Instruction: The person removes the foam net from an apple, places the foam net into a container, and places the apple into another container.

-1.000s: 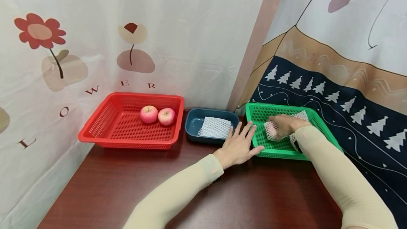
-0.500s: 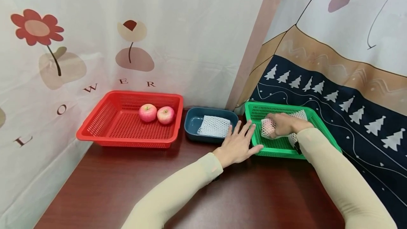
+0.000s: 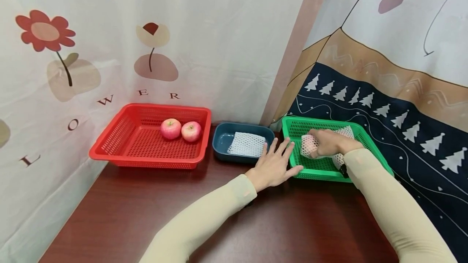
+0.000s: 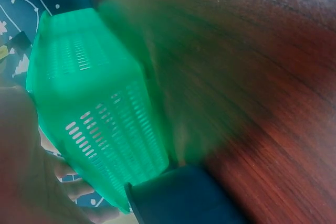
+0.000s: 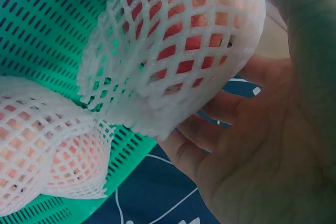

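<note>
In the green basket (image 3: 318,173) on the right, my right hand (image 3: 327,142) grips a red apple in a white foam net (image 3: 308,146). The right wrist view shows this netted apple (image 5: 184,40) large, with the fingers curled around one side and loose net trailing past the fruit. More fruit in white foam nets (image 5: 31,145) lies beside it in the basket, partly covered by my right arm in the head view. My left hand (image 3: 274,168) has its fingers spread, fingertips at the green basket's left rim and over the right end of the blue tray (image 3: 221,149).
Flat white foam nets (image 3: 247,144) lie in the blue tray. To its left, a red basket (image 3: 146,162) holds two bare apples (image 3: 180,130). All three containers stand on a dark brown table (image 3: 175,202) against a printed curtain (image 3: 226,52).
The right hand and its netted apple have shifted slightly left within the green basket. The left hand keeps its place, and the view has tilted a little.
</note>
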{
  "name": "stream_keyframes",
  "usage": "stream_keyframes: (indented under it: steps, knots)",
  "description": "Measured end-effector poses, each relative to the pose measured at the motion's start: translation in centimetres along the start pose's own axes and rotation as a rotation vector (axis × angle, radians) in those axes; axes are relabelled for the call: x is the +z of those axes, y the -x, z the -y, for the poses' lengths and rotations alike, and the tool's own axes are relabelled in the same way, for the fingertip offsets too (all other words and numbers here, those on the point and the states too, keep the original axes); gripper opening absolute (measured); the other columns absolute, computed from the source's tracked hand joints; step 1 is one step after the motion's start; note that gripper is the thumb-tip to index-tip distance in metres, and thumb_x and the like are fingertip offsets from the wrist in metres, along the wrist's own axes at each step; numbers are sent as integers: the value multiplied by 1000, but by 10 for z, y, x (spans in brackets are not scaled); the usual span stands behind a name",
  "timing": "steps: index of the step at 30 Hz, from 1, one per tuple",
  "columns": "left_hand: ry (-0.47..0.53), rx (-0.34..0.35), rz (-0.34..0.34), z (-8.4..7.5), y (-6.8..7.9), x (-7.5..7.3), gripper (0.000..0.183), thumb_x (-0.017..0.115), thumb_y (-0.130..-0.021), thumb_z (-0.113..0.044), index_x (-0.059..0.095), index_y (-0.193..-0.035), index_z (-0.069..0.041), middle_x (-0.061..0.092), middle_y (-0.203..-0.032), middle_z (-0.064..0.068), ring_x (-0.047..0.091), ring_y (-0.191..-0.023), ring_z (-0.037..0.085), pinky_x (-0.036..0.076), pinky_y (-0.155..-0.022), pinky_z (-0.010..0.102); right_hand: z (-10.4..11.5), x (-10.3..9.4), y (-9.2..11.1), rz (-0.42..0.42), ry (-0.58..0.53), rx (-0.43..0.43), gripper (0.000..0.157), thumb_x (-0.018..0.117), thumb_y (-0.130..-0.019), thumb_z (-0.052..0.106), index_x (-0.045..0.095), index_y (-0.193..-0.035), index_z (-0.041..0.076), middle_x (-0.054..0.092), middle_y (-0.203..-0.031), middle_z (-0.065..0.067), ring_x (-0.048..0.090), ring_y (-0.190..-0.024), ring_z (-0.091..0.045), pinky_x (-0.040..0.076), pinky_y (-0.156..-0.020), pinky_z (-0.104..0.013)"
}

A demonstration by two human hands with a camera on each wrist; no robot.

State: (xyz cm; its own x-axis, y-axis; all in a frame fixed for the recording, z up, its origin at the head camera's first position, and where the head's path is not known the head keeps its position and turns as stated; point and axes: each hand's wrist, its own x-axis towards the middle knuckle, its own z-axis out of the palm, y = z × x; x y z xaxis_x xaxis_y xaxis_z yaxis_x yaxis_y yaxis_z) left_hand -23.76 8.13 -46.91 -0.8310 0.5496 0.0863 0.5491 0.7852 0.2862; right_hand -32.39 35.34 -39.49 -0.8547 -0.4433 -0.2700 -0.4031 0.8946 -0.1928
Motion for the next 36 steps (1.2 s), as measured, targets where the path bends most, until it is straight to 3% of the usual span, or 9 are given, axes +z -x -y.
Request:
stream_keyframes:
  steps: [4, 9, 17, 26, 36]
  knots:
    - [-5, 0, 0, 0, 0, -2, 91, 35, -118, -79, 21, -189, -23, 11, -199, -1, 16, -185, 42, 24, -147, 68, 2, -3, 2, -22, 8, 0, 91, 94, -91, 42, 57, -161, -2, 76, -144, -28, 75, -124, -46, 61, -109, -71]
    - [-3, 5, -4, 0, 0, -2, 91, 35, -118, -79, 21, -189, -23, 13, -199, 0, 17, -184, 43, 24, -147, 68, 17, -7, 10, -29, 22, 28, 94, 95, -90, 37, 54, -164, -6, 74, -147, -29, 74, -129, -47, 60, -112, -72]
    - [-5, 10, -9, 0, -1, -5, 91, 35, -118, -78, 22, -188, -22, 14, -199, 1, 18, -184, 42, 23, -147, 68, 21, -6, 14, -73, 25, 32, 96, 93, -92, 41, 52, -166, -5, 68, -156, -35, 69, -138, -54, 56, -116, -77]
    - [-4, 20, 6, 2, 0, -8, 90, 34, -118, -78, 21, -188, -22, 13, -199, 2, 18, -184, 40, 23, -147, 68, 28, -5, 19, -96, -13, 30, 91, 92, -95, 38, 52, -167, -1, 69, -153, -34, 73, -130, -47, 60, -111, -73]
    - [-12, 13, -6, 7, 5, -14, 89, 36, -118, -78, 25, -188, -23, 17, -198, 5, 19, -185, 38, 23, -148, 66, 37, -7, 24, -121, -32, 35, 93, 89, -98, 40, 48, -172, 2, 59, -167, -35, 63, -149, -58, 53, -118, -81]
